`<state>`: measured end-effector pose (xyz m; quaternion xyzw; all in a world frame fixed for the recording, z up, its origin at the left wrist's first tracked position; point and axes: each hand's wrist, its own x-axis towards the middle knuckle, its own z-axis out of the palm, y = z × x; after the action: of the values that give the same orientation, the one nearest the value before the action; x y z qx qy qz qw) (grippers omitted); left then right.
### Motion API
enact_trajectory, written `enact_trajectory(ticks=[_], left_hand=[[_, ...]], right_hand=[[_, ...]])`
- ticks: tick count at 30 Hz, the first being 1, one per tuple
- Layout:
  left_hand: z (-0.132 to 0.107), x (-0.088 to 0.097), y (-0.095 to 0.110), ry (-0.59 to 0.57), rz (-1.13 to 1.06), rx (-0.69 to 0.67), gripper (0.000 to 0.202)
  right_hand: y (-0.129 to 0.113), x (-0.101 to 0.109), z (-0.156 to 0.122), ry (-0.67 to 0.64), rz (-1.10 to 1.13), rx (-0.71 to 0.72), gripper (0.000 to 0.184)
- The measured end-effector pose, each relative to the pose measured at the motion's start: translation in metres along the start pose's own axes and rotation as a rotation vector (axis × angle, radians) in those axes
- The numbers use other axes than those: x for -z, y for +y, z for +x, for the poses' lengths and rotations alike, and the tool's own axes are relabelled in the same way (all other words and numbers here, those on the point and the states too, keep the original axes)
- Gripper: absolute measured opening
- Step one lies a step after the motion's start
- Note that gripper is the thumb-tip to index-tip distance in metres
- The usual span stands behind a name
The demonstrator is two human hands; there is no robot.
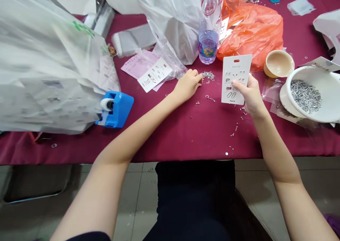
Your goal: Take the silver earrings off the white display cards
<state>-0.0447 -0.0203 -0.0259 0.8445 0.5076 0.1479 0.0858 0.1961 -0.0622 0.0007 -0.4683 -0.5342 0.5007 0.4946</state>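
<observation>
My right hand [253, 96] holds a white earring card [235, 68] upright above the cloth, with the thumb across its front. Several small studs and hoops sit on the card, with a hang slot at its top. My left hand [188, 86] rests on the table with its fingers curled at a small heap of tiny silver metal pieces [208, 75]. What those fingertips grip, if anything, is hidden. A second earring card [154, 74] lies on pink paper [135, 64] to the left of that hand.
A water bottle [209, 39] and an orange plastic bag [256, 32] stand behind the hands. At right are a white bowl [329, 103] of silver pieces and a beige cup [278, 64]. A blue tape dispenser [120, 108] sits by a large plastic bag [53, 67]. Loose bits dot the maroon tablecloth [170, 138].
</observation>
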Motion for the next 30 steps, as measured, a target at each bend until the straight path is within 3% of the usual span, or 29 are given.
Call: enact_trajectory(ticks=[11, 21, 24, 27, 30], left_hand=[[-0.008, 0.01, -0.008, -0.007, -0.016, 0.063, 0.023], [-0.002, 0.007, 0.017, -0.081, 0.195, 0.102, 0.029], [0.005, 0.007, 0.015, -0.094, 0.208, 0.077, 0.028], [0.011, 0.009, 0.004, -0.058, 0.06, 0.046, 0.018], [0.007, 0.015, -0.006, 0.026, -0.34, 0.082, 0.01]], right_hand=[[0.001, 0.002, 0.002, 0.018, -0.045, 0.01, 0.051], [0.004, -0.002, 0.002, -0.035, -0.069, -0.01, 0.055], [0.004, -0.001, 0.002, -0.041, -0.085, 0.0, 0.054], [0.004, -0.002, 0.001, -0.037, -0.068, -0.007, 0.054], [0.003, -0.002, 0.001, -0.038, -0.041, -0.013, 0.054]])
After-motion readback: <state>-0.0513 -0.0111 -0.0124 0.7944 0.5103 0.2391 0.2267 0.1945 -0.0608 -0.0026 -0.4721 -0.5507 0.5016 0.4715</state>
